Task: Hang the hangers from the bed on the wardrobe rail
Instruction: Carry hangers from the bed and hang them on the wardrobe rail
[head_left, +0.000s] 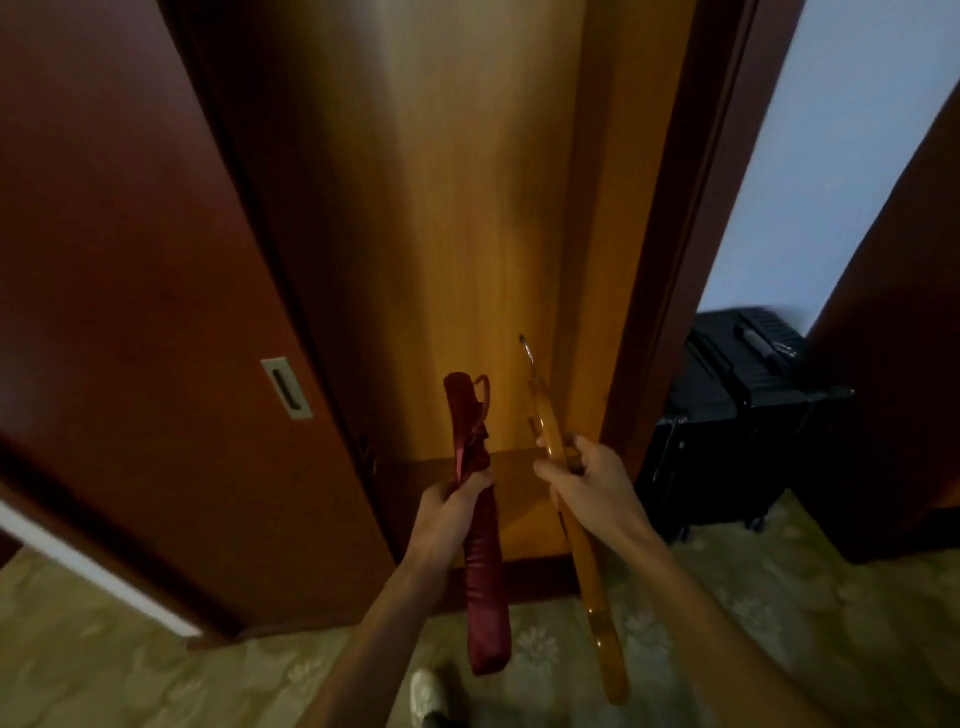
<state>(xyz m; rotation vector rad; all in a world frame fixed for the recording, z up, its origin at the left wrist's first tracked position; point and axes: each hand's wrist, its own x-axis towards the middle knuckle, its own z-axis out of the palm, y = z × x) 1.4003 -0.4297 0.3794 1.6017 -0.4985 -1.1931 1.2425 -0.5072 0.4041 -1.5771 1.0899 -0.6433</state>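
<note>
Left hand (451, 506): your fingers are curled round the middle of a dark red padded hanger (480, 551), held edge-on and near upright, its red hook (483, 387) at the top.

Right hand (582, 480): you grip a pale wooden hanger (587, 561), also edge-on, fingers wrapped round the upper part just below its metal hook (527, 351); the lower end slants down toward the floor. The two hangers are side by side, apart, not touching.

Behind them: the open wardrobe (447, 234), light wood inside, both hangers in front of its lower edge. Sliding door (130, 291) at left, with a recessed metal handle (287, 388).

At right: black suitcase (737, 410) standing on the patterned carpet (779, 597). A shoe (428, 693) shows at the bottom edge.
</note>
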